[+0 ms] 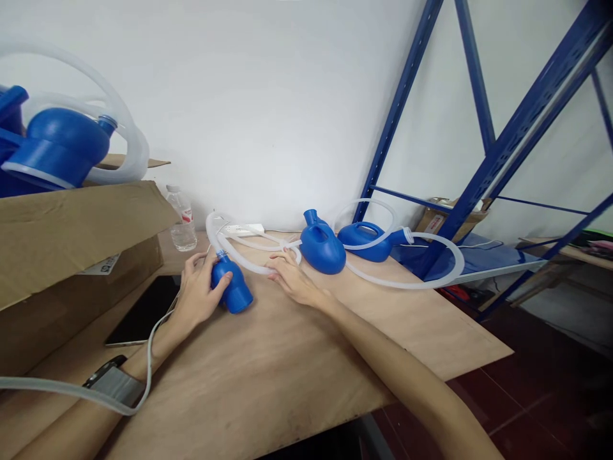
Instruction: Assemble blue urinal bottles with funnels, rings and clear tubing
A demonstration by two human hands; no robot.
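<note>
Left hand (197,295) on blue funnel-shaped piece (235,291); left fingers part-curled around it, thumb on near side, some tips hidden; wide mouth points toward the wearer, neck points away, just past those fingers. Clear tube (246,263) joined at the neck, loops away beyond the left fingers, then bends across to the right hand (297,281); right fingers slightly bent, close together, touching the tube; can't tell if they pinch it or only rest on it. Blue bottle with handle (330,260) just right of the right fingers, upright on counter (287,377); second blue bottle (366,250) beyond it, further right, with a white tube (453,271) looping around it. Power strip (246,229) past both sets of fingers; clear water bottle (184,231) beyond and left of the left fingers; dark tablet or phone (143,313) left of them, near the wrist; cardboard box (81,243) further left, more blue containers (71,137) on top or inside, can't tell which.
</note>
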